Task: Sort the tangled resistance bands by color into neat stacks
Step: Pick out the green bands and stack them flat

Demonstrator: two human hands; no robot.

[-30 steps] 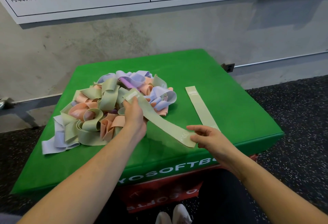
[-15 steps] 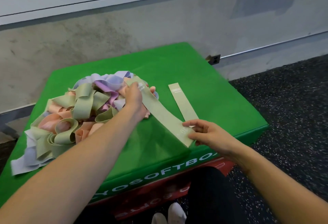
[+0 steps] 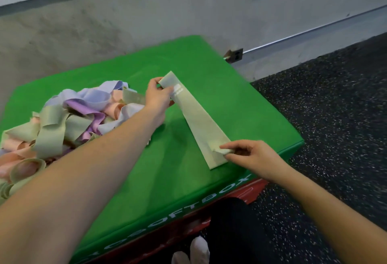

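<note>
A pale green band stretches flat and diagonal across the right part of the green soft box. My left hand pinches its far end, near the white print. My right hand pinches its near end close to the box's front right edge. A wider pale green strip shows just under that near end; whether it is a second band I cannot tell. The tangled pile of pale green, peach, lilac and purple bands lies on the left of the box, partly hidden by my left forearm.
The green box sits on a red box. Dark speckled floor spreads to the right, and a grey wall stands behind. A metal bracket is at the wall's foot. White shoe tips show at the bottom edge.
Both hands carried the pale green band to the right, off the pile, and lowered it over the spot where a green band lay flat. The camera tilted down and right.
</note>
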